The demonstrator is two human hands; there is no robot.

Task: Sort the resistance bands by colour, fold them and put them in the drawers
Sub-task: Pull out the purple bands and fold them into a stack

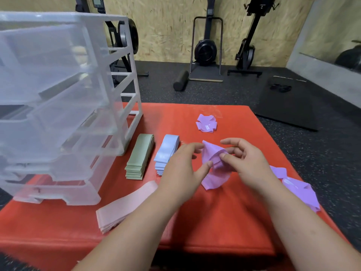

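Thin purple latex band [214, 169] pinched btwn L hand [181, 171] & R hand [248, 163], long axis hung twd viewer.

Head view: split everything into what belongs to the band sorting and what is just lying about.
Job: purple band, gripped by left hand and right hand; folded purple band; loose purple bands; green stack; blue stack; pink stack; drawer unit.
Lying about: foam roller; rowing machines; black floor mat.
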